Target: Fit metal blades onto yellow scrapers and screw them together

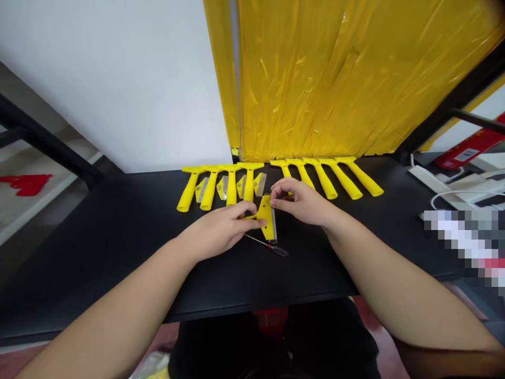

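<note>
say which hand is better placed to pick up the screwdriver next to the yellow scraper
Right, most likely. The right hand only touches the top of the yellow scraper with its fingertips, and the screwdriver's dark handle lies on its side of the scraper. The left hand is wrapped around the scraper's handle.

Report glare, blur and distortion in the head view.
Head view: left hand, right hand and held yellow scraper look sharp; wide-angle distortion stretches the forearms; glare streaks the yellow plastic sheeting; a pixelated patch covers the right side.
</note>
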Demonstrator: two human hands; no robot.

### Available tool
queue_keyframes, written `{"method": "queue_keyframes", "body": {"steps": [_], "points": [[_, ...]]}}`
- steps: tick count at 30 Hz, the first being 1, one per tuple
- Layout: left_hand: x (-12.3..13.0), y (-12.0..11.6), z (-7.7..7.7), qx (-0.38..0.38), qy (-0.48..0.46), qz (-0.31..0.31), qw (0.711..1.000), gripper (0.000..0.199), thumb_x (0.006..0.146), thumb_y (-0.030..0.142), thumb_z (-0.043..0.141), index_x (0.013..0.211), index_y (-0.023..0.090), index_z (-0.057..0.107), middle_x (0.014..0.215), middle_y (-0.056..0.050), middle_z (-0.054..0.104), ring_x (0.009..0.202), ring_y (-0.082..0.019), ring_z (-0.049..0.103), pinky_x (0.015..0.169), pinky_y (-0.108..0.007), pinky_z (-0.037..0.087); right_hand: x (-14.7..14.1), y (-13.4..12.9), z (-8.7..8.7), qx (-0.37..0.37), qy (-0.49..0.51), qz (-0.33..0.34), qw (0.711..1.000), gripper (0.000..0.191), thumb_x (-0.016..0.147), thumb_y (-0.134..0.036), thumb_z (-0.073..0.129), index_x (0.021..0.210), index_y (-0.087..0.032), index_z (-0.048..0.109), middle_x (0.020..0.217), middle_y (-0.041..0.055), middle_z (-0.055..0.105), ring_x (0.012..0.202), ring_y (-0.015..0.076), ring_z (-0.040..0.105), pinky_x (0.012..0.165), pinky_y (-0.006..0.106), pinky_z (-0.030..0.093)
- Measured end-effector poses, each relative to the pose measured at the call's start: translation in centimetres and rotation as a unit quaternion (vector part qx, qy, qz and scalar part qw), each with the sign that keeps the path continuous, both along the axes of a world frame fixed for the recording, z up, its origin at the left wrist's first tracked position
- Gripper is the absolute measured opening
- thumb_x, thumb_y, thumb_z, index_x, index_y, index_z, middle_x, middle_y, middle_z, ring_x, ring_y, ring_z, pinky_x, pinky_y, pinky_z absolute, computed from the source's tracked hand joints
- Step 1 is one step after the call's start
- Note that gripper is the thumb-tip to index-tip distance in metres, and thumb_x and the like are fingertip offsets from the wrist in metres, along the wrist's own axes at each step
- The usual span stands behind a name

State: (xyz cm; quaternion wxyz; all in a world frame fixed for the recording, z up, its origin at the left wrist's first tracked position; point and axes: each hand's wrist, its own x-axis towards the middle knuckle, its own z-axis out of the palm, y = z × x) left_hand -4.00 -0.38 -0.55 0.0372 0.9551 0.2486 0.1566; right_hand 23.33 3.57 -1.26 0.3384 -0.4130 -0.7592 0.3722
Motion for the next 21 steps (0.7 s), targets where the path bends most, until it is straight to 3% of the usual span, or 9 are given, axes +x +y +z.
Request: {"method": "queue_keyframes", "body": {"steps": [7,13,17,21], "points": [[0.2,-0.3,0.1,0.013,0.0,-0.005,1.0,0.042,0.106,0.014,0.049,0.14,0.028,0.07,0.13,-0.01,0.064,0.089,-0.015,0.069,0.078,-0.029,0.06,-0.8,-0.3,-0.7,-0.136,0.101,0.039,0.985,0.018,0.085,-0.032,0.08,0.084,-0.023,0.065,0.082,-0.0003,0.066,0.075,0.0168,0.06,0.075,0.037,0.053],[0.3,-0.3,0.1,0.028,0.003,-0.014,0.999,0.04,0.107,0.015,0.049,0.139,0.026,0.07,0.131,-0.012,0.065,0.094,-0.017,0.07,0.078,-0.031,0.061,-1.2,-0.5,-0.7,-0.218,0.222,0.031,0.95,0.045,0.072,-0.023,0.09,0.094,-0.026,0.051,0.083,-0.0059,0.064,0.076,0.0138,0.063,0.074,0.031,0.054],[0.4,-0.4,0.2,0.039,-0.001,-0.016,0.999,0.038,0.107,0.017,0.049,0.137,0.026,0.071,0.13,-0.01,0.067,0.091,-0.017,0.07,0.075,-0.03,0.061,-1.4,-0.6,-0.5,-0.291,0.223,0.033,0.93,0.043,0.074,-0.022,0.089,0.098,-0.024,0.053,0.083,-0.0055,0.066,0.075,0.0121,0.064,0.075,0.03,0.055],[0.5,-0.5,0.3,0.045,-0.002,-0.012,0.999,0.039,0.107,0.017,0.049,0.138,0.027,0.071,0.131,-0.01,0.067,0.09,-0.016,0.07,0.075,-0.029,0.061,-1.5,-0.7,-0.2,-0.31,0.219,0.025,0.925,0.039,0.075,-0.019,0.087,0.095,-0.023,0.055,0.084,-0.0046,0.066,0.076,0.0121,0.064,0.073,0.029,0.055]]}}
